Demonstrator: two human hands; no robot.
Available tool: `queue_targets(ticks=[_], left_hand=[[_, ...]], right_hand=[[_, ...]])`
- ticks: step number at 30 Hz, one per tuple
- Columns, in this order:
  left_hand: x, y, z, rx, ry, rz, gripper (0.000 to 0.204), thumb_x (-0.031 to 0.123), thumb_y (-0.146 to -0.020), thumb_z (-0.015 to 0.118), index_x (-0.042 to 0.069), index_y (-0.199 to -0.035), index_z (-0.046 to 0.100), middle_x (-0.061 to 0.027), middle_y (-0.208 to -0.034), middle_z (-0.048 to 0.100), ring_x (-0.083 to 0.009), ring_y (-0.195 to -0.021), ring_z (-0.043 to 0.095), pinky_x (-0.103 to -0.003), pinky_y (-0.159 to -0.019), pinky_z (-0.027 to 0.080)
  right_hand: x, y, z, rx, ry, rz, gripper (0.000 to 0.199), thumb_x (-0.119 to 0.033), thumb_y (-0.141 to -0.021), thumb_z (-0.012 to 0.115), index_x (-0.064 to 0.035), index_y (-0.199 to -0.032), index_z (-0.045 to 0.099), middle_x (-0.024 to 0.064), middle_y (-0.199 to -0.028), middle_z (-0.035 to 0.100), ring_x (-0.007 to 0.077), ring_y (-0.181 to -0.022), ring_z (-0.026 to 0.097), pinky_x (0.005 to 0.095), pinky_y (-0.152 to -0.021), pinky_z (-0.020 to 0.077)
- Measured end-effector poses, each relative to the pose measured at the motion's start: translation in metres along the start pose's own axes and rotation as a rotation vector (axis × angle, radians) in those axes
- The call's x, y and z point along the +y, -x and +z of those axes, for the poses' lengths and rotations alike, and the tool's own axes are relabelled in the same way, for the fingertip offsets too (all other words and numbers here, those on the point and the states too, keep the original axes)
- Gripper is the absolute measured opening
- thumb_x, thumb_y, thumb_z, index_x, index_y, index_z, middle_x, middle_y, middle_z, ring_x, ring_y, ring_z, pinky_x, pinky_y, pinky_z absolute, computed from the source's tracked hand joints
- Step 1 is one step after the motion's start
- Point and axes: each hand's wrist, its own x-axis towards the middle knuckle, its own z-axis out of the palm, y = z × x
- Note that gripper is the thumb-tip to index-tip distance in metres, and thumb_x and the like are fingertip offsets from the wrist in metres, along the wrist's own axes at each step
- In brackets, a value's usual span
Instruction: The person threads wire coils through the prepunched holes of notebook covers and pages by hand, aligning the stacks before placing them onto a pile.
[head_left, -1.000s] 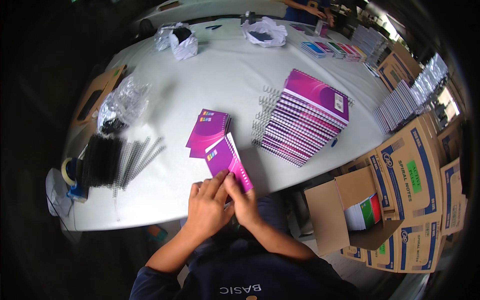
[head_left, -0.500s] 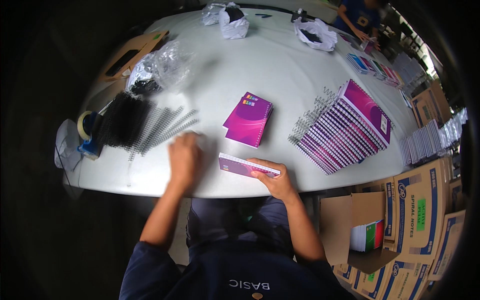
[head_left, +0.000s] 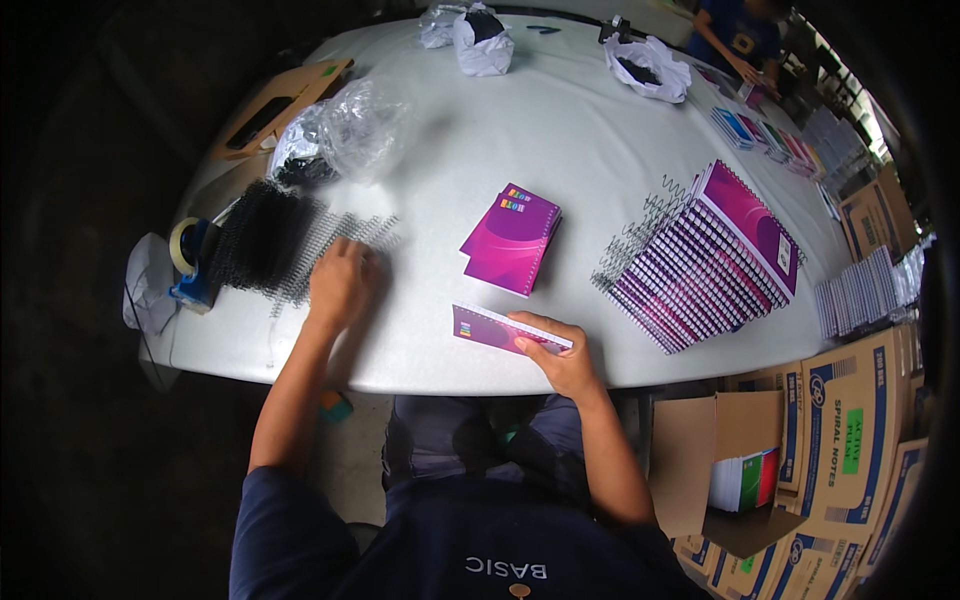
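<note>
Between the thumb and fingers of my right hand is a purple notepad, tilted up so that its white page edge, with a row of punched holes, faces upward. My left hand rests at the right end of a pile of black spiral binding coils. Its fingers are curled down among the coil ends, and whatever they pinch is hidden. Just beyond the held notepad lie two overlapping purple notepads with punched edges. To the right, a slanted stack of purple notepads has coils sticking out of its far left side.
A blue tape dispenser stands at the left edge, near clear plastic wrap and a phone on cardboard. White bags sit farther back. An open carton and stacked boxes stand below right. Another person works at the far right.
My left hand has moved left and away from me, onto the coil pile. My right hand keeps hold of the notepad. The whole view has shifted slightly.
</note>
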Motion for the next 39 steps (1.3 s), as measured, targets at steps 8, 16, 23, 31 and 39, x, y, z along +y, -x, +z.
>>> queue_targets(ticks=[8,16,23,31,39], left_hand=[[0.048,0.01,-0.044,-0.332,0.745,0.034,0.028,0.025,-0.096,0.045,0.001,-0.097,0.059,-0.0109,-0.078,0.056,-0.0218,-0.072,0.054,-0.033,-0.069,0.044],[0.073,0.027,-0.024,-0.407,0.808,0.015,0.027,0.029,-0.094,0.053,0.003,-0.093,0.06,-0.0117,-0.073,0.06,-0.0236,-0.068,0.058,-0.032,-0.065,0.045],[0.066,0.013,-0.041,-0.49,1.005,0.105,0.014,0.019,-0.087,0.063,0.006,-0.092,0.061,-0.0037,-0.09,0.059,-0.0178,-0.074,0.056,-0.028,-0.068,0.044],[0.068,-0.005,-0.082,-0.532,0.209,0.536,0.042,0.022,-0.077,0.072,0.012,-0.115,0.058,-0.005,-0.1,0.061,-0.0188,-0.084,0.055,-0.036,-0.086,0.04],[0.06,0.116,-0.014,-0.228,-0.118,0.565,0.104,0.077,-0.07,0.046,-0.005,-0.133,0.037,-0.0319,-0.141,0.026,-0.0482,-0.132,0.024,-0.062,-0.106,0.009]], right_hand=[[0.003,-0.001,0.002,0.052,-0.03,0.004,0.032,0.003,-0.085,0.059,-0.0018,-0.116,0.062,0.0074,-0.107,0.065,0.0096,-0.094,0.058,0.0243,-0.085,0.0473],[0.002,0.0,0.005,0.054,-0.014,0.006,0.031,0.003,-0.085,0.06,-0.0022,-0.116,0.062,0.0068,-0.109,0.066,0.0089,-0.093,0.059,0.0233,-0.085,0.0469],[0.004,0.001,0.008,-0.009,0.001,-0.016,0.029,0.001,-0.085,0.061,-0.0011,-0.114,0.063,0.0077,-0.106,0.067,0.0087,-0.092,0.059,0.0228,-0.083,0.0468],[0.005,0.0,0.024,-0.032,0.078,0.018,0.027,-0.004,-0.087,0.061,0.0003,-0.114,0.062,0.0112,-0.101,0.068,0.0119,-0.088,0.062,0.0251,-0.08,0.0479],[0.008,0.012,0.055,0.103,0.205,-0.2,0.028,-0.001,-0.085,0.06,0.0,-0.113,0.062,0.0161,-0.102,0.067,0.0225,-0.089,0.066,0.0298,-0.078,0.0503]])
